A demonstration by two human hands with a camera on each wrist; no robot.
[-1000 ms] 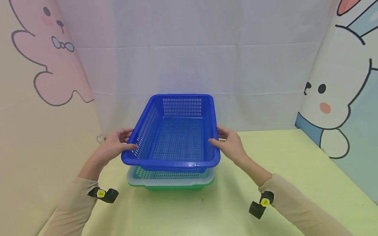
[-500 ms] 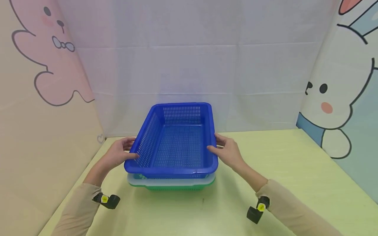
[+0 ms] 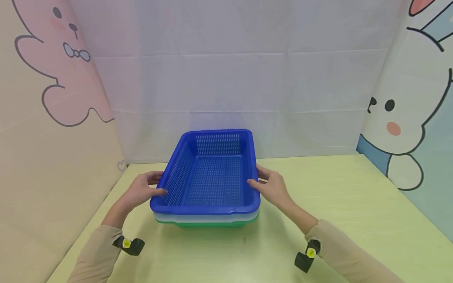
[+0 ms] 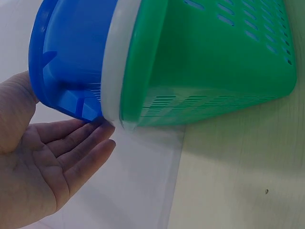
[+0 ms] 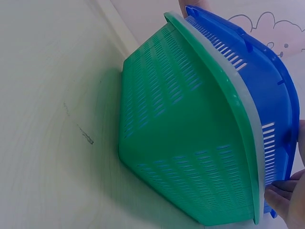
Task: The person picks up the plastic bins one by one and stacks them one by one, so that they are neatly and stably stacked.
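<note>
Two cartoon-rabbit walls flank yellow-green table.

Pale yellow-green table fills foreground, small dark scuff near front centre. White creased cloth backdrop behind. Pink cartoon rabbit panel on left side, white cartoon rabbit panel with pink cheek on right, blue below it.
</note>
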